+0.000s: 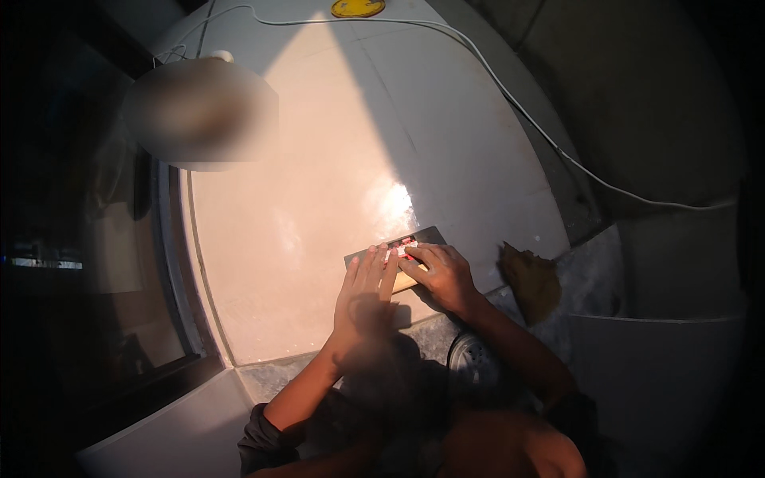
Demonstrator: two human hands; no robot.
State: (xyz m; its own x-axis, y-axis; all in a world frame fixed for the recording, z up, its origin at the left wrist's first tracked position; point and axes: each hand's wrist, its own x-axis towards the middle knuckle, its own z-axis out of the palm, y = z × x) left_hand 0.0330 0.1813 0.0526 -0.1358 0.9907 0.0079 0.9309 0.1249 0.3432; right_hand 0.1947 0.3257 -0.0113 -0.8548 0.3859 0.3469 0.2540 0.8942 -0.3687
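Observation:
On the pale tiled surface just ahead of me lies a flat dark rectangular piece [431, 235], like a board or a thin case. A small red-and-white piece [391, 255], perhaps a packet, rests on it, partly hidden by my fingers. A tan strip [404, 282] shows along the near side. My left hand [362, 299] lies over the left part, its fingers stretched out and its fingertips beside the red-and-white piece. From the right, my right hand [443, 273] reaches in with bent fingers and pinches the right end of that piece.
A white cable [510, 97] curves across the far side and down the right. A yellow round lid-like thing [358, 7] sits at the far edge. Right of my hands lies a brown, leaf-like object [530, 280]. Far left, a blurred patch [199, 111] hides what is there.

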